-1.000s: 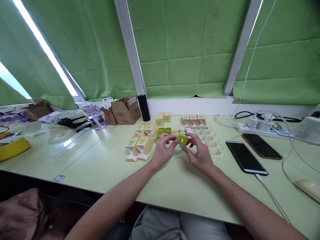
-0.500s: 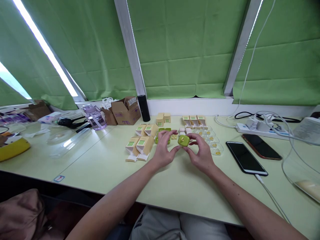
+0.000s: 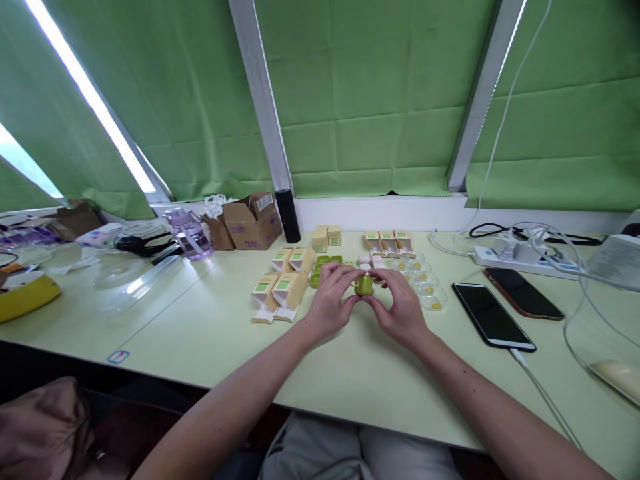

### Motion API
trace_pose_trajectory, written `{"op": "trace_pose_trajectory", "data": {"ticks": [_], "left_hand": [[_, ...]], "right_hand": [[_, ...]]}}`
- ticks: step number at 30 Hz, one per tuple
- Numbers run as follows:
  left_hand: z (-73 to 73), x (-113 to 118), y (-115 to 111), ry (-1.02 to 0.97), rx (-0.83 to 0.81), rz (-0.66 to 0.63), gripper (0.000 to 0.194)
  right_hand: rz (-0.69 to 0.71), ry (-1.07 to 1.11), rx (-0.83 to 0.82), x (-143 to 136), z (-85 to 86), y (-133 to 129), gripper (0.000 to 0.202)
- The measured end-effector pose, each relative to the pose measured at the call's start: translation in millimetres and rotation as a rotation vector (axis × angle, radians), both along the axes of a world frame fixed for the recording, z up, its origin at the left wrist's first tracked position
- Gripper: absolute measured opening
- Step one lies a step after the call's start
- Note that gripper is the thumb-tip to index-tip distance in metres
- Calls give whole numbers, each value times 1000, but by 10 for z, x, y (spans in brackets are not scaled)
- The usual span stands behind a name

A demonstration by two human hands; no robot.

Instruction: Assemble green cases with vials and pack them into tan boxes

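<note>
Your fingertips and thumbs are pinching a small green case [image 3: 364, 285] between your two hands. Your left hand [image 3: 330, 300] is bending its fingers nearly closed, the case sitting at its right, against the fingertips and thumb tip. Your right hand [image 3: 401, 308] is closing in from the other side, its thumb pressing low on the case and its index finger reaching toward the top; you are leaving only the case's width between finger and thumb. The case is showing its side to you, and you are holding it over the middle of the tabletop [image 3: 345, 373], between the near and far edges.

Just beyond your left fingers, more green cases [image 3: 320, 265] are lying in a group. Left of them, open cartons [image 3: 290, 287] are standing with green labels facing up, the front two spreading their flaps toward the near edge. Toward the far edge, two small boxes [image 3: 327, 238] are sitting side by side, and three open cartons are lining up to their right. Clear plastic shells [image 3: 430, 297] holding yellow pieces are resting just beyond your right hand. Farther right, two phones [image 3: 493, 315] are lying near a power strip [image 3: 535, 259]. At the far left, a purple bottle [image 3: 190, 235] is standing near a cardboard box [image 3: 254, 223].
</note>
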State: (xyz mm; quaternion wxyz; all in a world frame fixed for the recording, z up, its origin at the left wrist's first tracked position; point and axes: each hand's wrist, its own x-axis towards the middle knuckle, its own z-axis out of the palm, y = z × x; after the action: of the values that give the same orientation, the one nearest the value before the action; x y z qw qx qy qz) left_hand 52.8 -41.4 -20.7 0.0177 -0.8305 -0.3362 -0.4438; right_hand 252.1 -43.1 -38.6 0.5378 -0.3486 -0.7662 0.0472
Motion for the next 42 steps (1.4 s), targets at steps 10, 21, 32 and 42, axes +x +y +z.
{"op": "trace_pose_trajectory", "data": {"ticks": [10,21,32,42], "left_hand": [[-3,-1,64,-406,-335,-8,47],[-2,24,159,-818,-630,-184,55],[6,57,146,-853,-639,-203,55],[15,16,136,-857,-584,-126,55]], "right_hand": [[-52,-19,29,52,-11,34,41],[-363,-475,-3,36,-155,228,30],[-456,-620,-62,17,-140,216,14],[-233,-99,-59,-20,-35,169,17]]}}
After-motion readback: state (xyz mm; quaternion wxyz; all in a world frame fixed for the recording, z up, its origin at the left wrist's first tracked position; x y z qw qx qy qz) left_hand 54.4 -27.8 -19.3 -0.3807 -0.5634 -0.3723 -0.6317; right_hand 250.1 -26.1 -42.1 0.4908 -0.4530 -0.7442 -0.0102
